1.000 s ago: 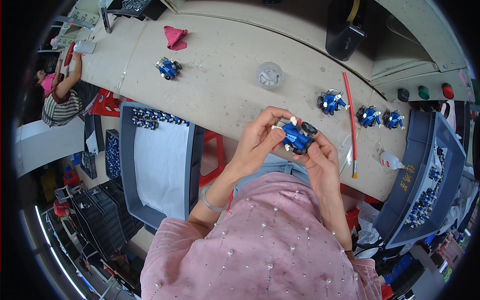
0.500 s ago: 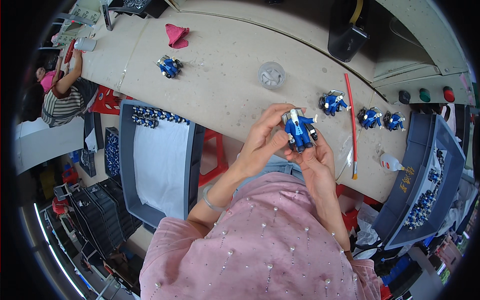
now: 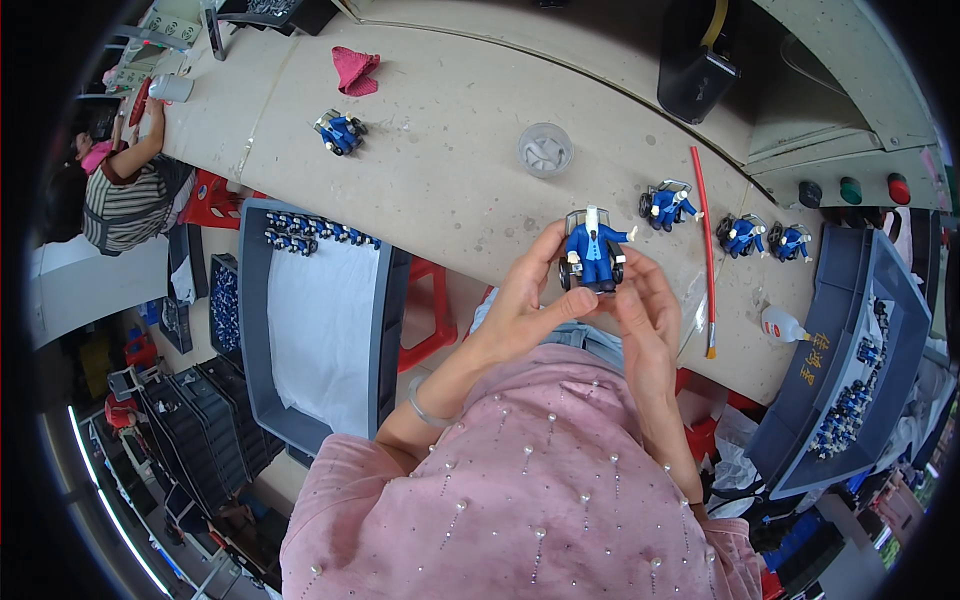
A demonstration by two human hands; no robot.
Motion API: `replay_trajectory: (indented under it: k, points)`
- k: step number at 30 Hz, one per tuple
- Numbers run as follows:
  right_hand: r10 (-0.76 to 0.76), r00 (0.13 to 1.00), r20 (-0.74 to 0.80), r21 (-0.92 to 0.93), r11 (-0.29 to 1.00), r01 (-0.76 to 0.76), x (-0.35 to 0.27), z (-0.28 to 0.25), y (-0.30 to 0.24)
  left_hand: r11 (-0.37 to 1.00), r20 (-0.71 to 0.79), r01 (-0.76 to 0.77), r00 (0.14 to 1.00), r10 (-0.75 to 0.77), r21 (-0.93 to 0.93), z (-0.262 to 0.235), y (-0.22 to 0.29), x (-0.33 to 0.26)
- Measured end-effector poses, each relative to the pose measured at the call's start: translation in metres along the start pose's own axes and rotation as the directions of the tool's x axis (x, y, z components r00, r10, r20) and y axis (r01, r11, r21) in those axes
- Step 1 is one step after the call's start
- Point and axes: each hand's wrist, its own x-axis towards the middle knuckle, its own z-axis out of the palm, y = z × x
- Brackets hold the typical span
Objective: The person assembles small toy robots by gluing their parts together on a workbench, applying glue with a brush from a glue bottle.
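Between my hands, above the table's near edge, is a toy figure in a wheelchair (image 3: 593, 252), dressed in a blue suit, with one arm held out to the right. My left hand (image 3: 530, 300) grips it from the left, thumb along its base. The fingers of my right hand (image 3: 645, 305) close on its lower right side. Similar seated figures stand on the table: one figure (image 3: 668, 204) just right of my hands, a second figure (image 3: 740, 236) and a third figure (image 3: 790, 241) farther right, and another figure (image 3: 340, 132) at the far left.
A clear cup (image 3: 545, 150), a pink cloth (image 3: 355, 71), a red-handled brush (image 3: 708, 260) and a small white bottle (image 3: 783, 324) lie on the table (image 3: 440, 130). Grey bins with figures flank me, the left bin (image 3: 257, 330) and right bin (image 3: 790, 440). A co-worker (image 3: 125, 205) sits at far left.
The wheelchair figure has turned more upright and square in my hands, its seat and wheels showing more. My left fingers have shifted lower along it. The co-worker has leaned slightly.
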Motion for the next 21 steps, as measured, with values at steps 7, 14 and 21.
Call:
replay_trajectory:
  k: [7, 14, 21]
  points:
    - [-0.400, 0.912, -0.093, -0.467, 0.826, 0.315, 0.011, -0.002, -0.023, 0.981, 0.092, 0.146, 0.987, -0.135, -0.128, -0.004, 0.004, -0.002]
    - [-0.472, 0.882, -0.018, -0.575, 0.726, 0.377, 0.014, -0.006, -0.023, 0.941, 0.102, 0.219, 0.975, -0.199, -0.257, 0.001, 0.002, -0.007]
    - [-0.432, 0.895, -0.111, -0.423, 0.835, 0.351, 0.016, -0.009, -0.020, 0.997, 0.065, 0.068, 0.996, -0.065, -0.039, 0.006, -0.002, -0.006]
